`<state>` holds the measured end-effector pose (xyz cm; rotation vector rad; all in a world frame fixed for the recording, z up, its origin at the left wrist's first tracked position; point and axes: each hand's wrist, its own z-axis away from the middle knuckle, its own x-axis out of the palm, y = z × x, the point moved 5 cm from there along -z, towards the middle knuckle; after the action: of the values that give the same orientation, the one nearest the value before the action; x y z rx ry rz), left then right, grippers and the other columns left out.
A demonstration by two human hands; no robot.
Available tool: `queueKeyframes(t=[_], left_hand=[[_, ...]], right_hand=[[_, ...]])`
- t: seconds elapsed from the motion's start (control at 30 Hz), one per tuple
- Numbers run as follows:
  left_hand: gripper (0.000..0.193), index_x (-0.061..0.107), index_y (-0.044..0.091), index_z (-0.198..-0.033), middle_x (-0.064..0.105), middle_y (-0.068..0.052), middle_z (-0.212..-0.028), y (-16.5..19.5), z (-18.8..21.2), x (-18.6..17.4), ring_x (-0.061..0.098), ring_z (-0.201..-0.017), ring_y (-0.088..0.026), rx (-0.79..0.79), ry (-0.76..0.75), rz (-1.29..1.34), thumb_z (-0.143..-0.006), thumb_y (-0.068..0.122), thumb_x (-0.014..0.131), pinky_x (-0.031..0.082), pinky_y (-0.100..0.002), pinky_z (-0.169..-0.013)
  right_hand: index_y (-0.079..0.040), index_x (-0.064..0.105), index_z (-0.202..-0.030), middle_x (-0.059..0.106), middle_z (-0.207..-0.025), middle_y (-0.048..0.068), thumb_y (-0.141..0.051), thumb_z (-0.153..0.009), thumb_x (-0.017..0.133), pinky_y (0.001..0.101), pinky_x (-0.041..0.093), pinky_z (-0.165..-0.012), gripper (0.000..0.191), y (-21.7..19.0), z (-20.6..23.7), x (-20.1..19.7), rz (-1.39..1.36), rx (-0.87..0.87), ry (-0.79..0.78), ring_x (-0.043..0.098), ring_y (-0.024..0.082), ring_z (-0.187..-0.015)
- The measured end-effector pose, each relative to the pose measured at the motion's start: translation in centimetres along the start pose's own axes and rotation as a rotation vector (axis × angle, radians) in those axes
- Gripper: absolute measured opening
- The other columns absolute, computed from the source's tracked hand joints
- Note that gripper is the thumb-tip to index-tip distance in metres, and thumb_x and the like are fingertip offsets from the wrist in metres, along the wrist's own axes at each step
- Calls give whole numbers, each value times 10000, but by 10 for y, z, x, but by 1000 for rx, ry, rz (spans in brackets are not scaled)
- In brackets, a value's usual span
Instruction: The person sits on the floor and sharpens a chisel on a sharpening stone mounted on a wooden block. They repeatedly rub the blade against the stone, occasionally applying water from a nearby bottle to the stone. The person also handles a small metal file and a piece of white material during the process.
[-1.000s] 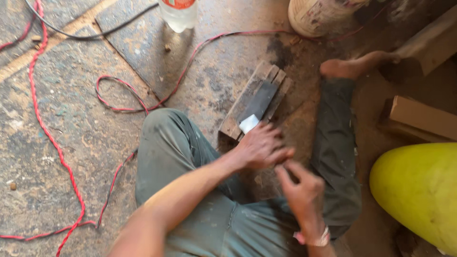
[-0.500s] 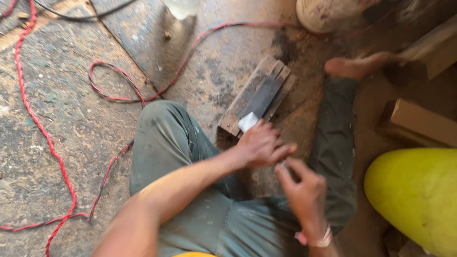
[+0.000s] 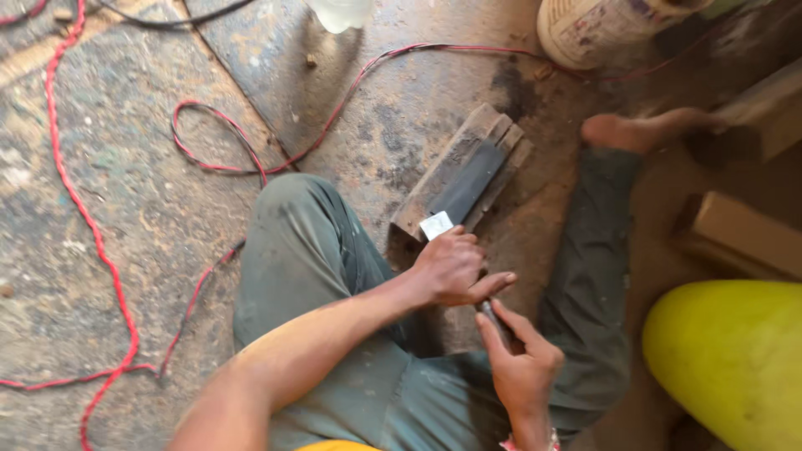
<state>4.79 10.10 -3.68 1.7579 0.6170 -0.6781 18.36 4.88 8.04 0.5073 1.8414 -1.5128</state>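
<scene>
I sit on the floor with a dark sharpening stone (image 3: 468, 179) set in a wooden block (image 3: 493, 125) between my legs. My left hand (image 3: 451, 269) is closed over the near end of the block, beside a small white piece (image 3: 436, 225) that lies on it. My right hand (image 3: 520, 361) grips a thin dark tool (image 3: 493, 320), whose tip runs up under the fingers of the left hand. How the tool's tip meets the stone is hidden by my left hand.
A red cable (image 3: 92, 225) loops across the rough concrete floor at the left. A clear plastic bottle (image 3: 341, 12) and a white bucket (image 3: 601, 29) stand at the top. Wooden blocks (image 3: 743, 238) and a yellow rounded container (image 3: 735, 359) lie at the right, near my bare foot (image 3: 639, 129).
My view has shifted slightly down and left. Both hands stay at the near end of the block, with the right hand a little lower and its grip on the tool clearer.
</scene>
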Motion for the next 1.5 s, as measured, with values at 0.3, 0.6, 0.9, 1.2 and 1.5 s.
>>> queueKeyframes(t=[0.3, 0.6, 0.9, 1.2, 1.5], left_hand=[[582, 755, 62, -591, 723, -225, -723, -10, -129, -17, 708, -790, -385, -22, 244, 59, -883, 531, 571, 498, -498, -872], [544, 717, 64, -645, 683, -188, -676, -21, -30, 13, 682, -723, -368, 68, 1, -5, -917, 523, 608, 490, -506, -941], [634, 729, 39, -700, 680, -220, -735, -14, -82, -5, 647, -751, -408, -22, 125, 32, -967, 570, 509, 489, -512, -902], [385, 781, 162, -852, 696, -185, -768, -17, -95, 12, 637, -756, -428, 279, 136, -142, -991, 413, 523, 458, -570, -803], [637, 731, 16, -626, 676, -234, -658, 2, -15, -5, 657, -752, -402, -48, -40, 24, -938, 541, 552, 490, -499, -941]], right_hand=[[1, 770, -1131, 786, -1026, 105, -147, -907, 811, 283, 549, -790, 272, 19, -118, -29, 10, -55, -73, 706, 113, -889], [-11, 773, -1073, 777, -916, 102, -158, -891, 795, 292, 569, -750, 235, 10, -22, 6, 62, 34, 0, 733, 92, -816], [-7, 767, -1066, 750, -848, 114, -153, -930, 789, 282, 524, -691, 201, -7, -75, -12, 66, -73, -82, 641, 100, -747], [-12, 773, -1122, 775, -921, 110, -168, -927, 812, 290, 508, -708, 253, 36, -93, -14, 60, -36, -86, 640, 98, -788], [8, 765, -1074, 770, -904, 114, -167, -864, 808, 276, 555, -749, 278, -11, -14, -6, 51, -3, -79, 715, 100, -841]])
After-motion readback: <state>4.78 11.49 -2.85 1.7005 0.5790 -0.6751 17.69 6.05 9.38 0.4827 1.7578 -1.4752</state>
